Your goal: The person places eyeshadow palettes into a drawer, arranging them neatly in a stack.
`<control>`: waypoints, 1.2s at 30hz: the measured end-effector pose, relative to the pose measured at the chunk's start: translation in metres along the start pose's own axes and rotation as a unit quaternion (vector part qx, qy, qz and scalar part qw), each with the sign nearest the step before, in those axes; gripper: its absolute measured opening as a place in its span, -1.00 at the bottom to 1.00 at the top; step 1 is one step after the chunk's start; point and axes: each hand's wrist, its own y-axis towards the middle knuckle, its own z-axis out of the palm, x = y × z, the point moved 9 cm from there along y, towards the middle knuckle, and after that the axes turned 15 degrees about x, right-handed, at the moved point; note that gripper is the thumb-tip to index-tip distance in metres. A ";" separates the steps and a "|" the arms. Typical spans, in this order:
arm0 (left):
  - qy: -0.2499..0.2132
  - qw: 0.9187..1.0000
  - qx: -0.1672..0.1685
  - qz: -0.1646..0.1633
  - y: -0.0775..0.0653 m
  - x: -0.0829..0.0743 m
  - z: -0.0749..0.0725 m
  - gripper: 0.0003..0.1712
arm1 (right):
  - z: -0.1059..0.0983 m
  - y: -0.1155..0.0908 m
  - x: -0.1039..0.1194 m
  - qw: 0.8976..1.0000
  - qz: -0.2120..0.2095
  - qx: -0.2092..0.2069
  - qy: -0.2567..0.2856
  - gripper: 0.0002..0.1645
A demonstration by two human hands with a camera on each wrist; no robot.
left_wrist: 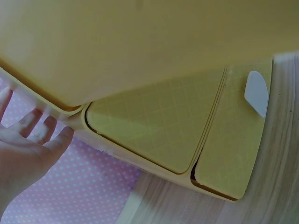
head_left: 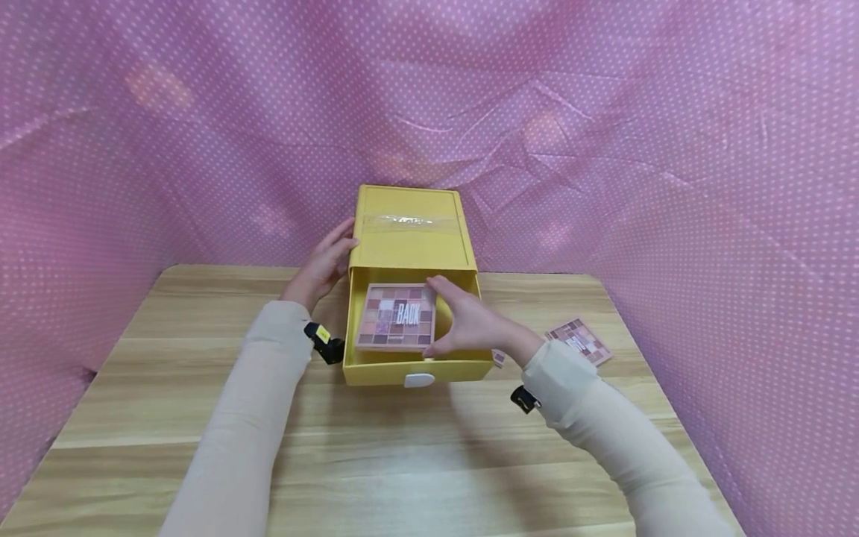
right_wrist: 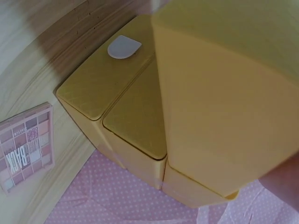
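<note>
Head: right hand pinches the palette at its 3 o'clock edge, in or just over the open drawer (height unclear); one-sided hold could let it droop and clip the drawer's 9 o'clock wall, while left hand, well apart, touches the yellow cabinet at 9 o'clock. Left wrist: fingers look loosely extended, so pushing down on the jutting drawer might tip the cabinet drawer-side down. Right wrist: grip hidden; spare palette at 8 o'clock on the worktop, possible sleeve snag.
</note>
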 end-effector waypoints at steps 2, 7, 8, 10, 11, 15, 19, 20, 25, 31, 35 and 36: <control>0.004 1.000 -0.001 0.000 0.000 0.000 -0.002 -0.30 | 0.003 0.004 -0.001 1.000 0.001 0.005 0.000 0.36; 0.014 1.000 0.002 0.003 0.004 0.001 -0.007 -0.28 | 0.008 0.012 -0.001 1.000 0.000 0.013 -0.006 0.33; 0.014 1.000 0.003 0.003 0.005 0.001 -0.007 -0.28 | 0.009 0.013 -0.001 1.000 0.000 0.015 -0.006 0.31; 0.010 1.000 0.005 0.006 0.006 0.000 -0.007 -0.28 | 0.011 0.015 0.001 1.000 0.001 0.019 -0.009 0.28; 0.007 1.000 0.007 0.007 0.006 -0.001 -0.006 -0.28 | 0.012 0.016 0.001 1.000 0.001 0.021 -0.008 0.26; -0.006 1.000 0.013 0.006 0.007 -0.003 -0.004 -0.30 | 0.017 0.020 0.001 1.000 0.007 0.028 -0.011 0.25; -0.012 1.000 0.020 0.005 0.009 -0.004 -0.004 -0.31 | 0.020 0.024 0.000 0.999 0.012 0.034 -0.019 0.25; -0.012 1.000 0.021 0.005 0.009 -0.004 -0.005 -0.32 | 0.020 0.025 0.000 0.999 0.010 0.035 -0.021 0.25; -0.008 1.000 0.015 0.005 0.011 -0.003 -0.007 -0.33 | 0.021 0.027 0.000 0.998 -0.003 0.040 -0.040 0.28; -0.009 1.000 0.010 0.005 0.013 -0.003 -0.008 -0.32 | 0.021 0.029 -0.001 0.997 -0.004 0.052 -0.057 0.28; -0.022 1.000 0.013 0.006 0.014 -0.002 -0.006 -0.32 | 0.021 0.030 -0.003 0.997 0.001 0.061 -0.057 0.27; -0.023 1.000 0.013 0.005 0.014 -0.002 -0.006 -0.32 | 0.022 0.030 -0.004 0.996 0.002 0.063 -0.058 0.26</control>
